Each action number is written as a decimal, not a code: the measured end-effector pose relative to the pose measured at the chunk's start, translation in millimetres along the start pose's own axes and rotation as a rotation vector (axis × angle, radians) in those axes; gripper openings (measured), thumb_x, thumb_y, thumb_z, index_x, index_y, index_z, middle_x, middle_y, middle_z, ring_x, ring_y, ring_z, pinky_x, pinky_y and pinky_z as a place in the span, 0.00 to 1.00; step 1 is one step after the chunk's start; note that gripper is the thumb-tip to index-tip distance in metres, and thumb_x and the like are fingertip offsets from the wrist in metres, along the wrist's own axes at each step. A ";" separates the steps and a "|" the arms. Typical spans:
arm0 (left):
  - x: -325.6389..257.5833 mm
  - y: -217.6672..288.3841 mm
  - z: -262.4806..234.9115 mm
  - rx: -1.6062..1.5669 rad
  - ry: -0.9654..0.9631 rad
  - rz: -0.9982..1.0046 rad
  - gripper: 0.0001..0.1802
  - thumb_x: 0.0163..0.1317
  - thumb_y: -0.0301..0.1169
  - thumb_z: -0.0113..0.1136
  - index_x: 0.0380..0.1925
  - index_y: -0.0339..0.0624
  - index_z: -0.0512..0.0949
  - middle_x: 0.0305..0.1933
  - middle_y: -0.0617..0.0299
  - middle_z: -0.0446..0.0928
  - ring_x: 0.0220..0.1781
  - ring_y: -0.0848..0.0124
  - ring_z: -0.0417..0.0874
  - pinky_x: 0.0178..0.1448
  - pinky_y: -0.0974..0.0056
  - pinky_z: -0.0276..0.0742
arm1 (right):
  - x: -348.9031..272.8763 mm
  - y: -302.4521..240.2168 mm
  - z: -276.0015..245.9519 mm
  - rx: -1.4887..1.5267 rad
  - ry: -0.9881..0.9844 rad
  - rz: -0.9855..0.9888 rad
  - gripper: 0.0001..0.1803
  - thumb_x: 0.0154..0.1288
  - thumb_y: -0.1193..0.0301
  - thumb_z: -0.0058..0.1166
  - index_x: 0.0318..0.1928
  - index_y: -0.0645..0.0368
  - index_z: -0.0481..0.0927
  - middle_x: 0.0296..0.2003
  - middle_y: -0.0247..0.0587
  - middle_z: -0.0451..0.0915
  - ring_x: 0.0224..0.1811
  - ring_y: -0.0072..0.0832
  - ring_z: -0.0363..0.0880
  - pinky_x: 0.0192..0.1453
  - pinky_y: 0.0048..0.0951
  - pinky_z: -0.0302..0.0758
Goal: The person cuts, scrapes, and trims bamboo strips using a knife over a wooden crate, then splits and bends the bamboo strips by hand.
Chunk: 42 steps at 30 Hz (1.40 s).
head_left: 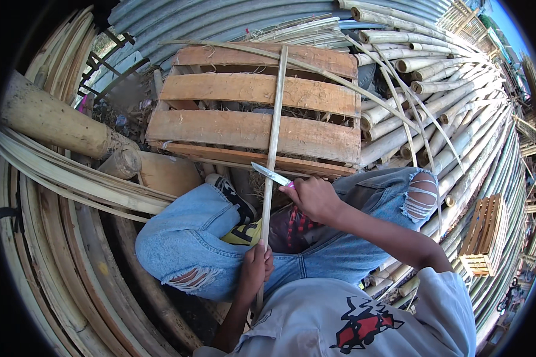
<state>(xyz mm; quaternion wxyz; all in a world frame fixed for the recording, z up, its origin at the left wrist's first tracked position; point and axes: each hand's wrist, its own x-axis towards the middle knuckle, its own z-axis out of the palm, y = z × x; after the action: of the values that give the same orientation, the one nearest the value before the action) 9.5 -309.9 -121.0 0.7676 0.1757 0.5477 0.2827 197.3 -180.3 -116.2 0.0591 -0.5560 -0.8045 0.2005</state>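
Observation:
My left hand is closed round the lower part of a long, narrow bamboo strip. From my lap the strip runs away from me, its far end over a slatted wooden crate. In my right hand is a knife with a pink handle, mostly hidden by the fingers. Its short blade points left and lies across the strip, just beyond my knees. Whether the edge bites into the bamboo I cannot tell. Thin curled shavings lie on the crate's slats.
Another thin strip slants over the crate. Stacked bamboo poles fill the right side, with a small crate on them. To my left are a thick bamboo pole and a bundle of split strips. Corrugated sheeting stands behind.

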 end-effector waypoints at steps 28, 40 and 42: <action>-11.6 3.5 7.8 0.064 0.078 -0.001 0.23 0.71 0.49 0.33 0.21 0.47 0.59 0.12 0.72 0.50 0.09 0.82 0.50 0.12 0.72 0.42 | 11.4 13.1 3.9 0.048 0.052 0.124 0.31 0.68 0.48 0.38 0.24 0.63 0.79 0.17 0.53 0.76 0.23 0.48 0.79 0.26 0.44 0.76; -25.5 4.6 7.4 0.172 0.105 0.065 0.20 0.71 0.46 0.36 0.24 0.46 0.64 0.14 0.73 0.55 0.12 0.83 0.55 0.16 0.75 0.53 | 13.3 4.4 17.1 1.112 -0.041 0.258 0.19 0.63 0.58 0.55 0.24 0.57 0.67 0.18 0.38 0.75 0.21 0.25 0.77 0.25 0.23 0.71; -19.9 4.2 3.7 0.178 0.077 0.076 0.20 0.71 0.45 0.37 0.24 0.45 0.65 0.14 0.73 0.56 0.12 0.83 0.57 0.17 0.74 0.57 | 12.4 2.3 25.3 1.609 -0.050 0.308 0.20 0.58 0.67 0.62 0.25 0.51 0.61 0.25 0.36 0.78 0.24 0.18 0.78 0.24 0.17 0.73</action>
<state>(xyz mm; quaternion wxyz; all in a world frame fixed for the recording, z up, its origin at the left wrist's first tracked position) 7.2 -318.9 -102.6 0.7162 0.2527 0.5926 0.2684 186.7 -174.7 -141.7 0.3936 -0.4430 -0.3304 0.7346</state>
